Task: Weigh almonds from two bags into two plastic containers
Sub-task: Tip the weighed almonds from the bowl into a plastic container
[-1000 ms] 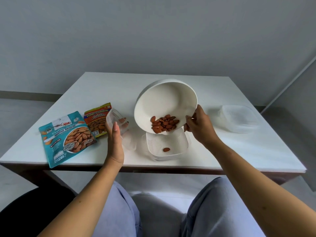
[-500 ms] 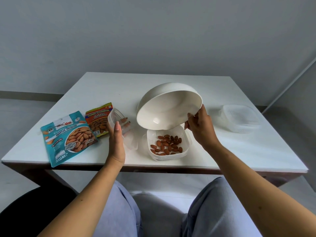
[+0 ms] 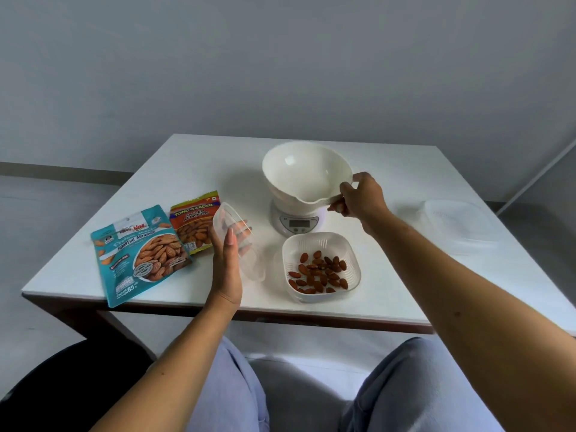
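A square clear plastic container (image 3: 322, 244) near the table's front edge holds several almonds (image 3: 319, 273). My right hand (image 3: 360, 194) grips the rim of the empty white scale bowl (image 3: 304, 174), which sits on or just above the white digital scale (image 3: 297, 222). My left hand (image 3: 229, 260) holds a clear lid (image 3: 232, 226) upright on its edge. A teal roasted-almonds bag (image 3: 140, 254) and an orange salted-almonds bag (image 3: 194, 224) lie flat at the left. A second clear container (image 3: 456, 224) with its lid on stands at the right.
The white table (image 3: 389, 169) has a dark frame and ends just before my knees (image 3: 311, 394). A grey wall rises behind it. A dark seat shows at the lower left.
The almonds dropped from the tilted bowl into the near container. My right hand then turned the bowl upright and carried it back over the scale. My left hand stayed put.
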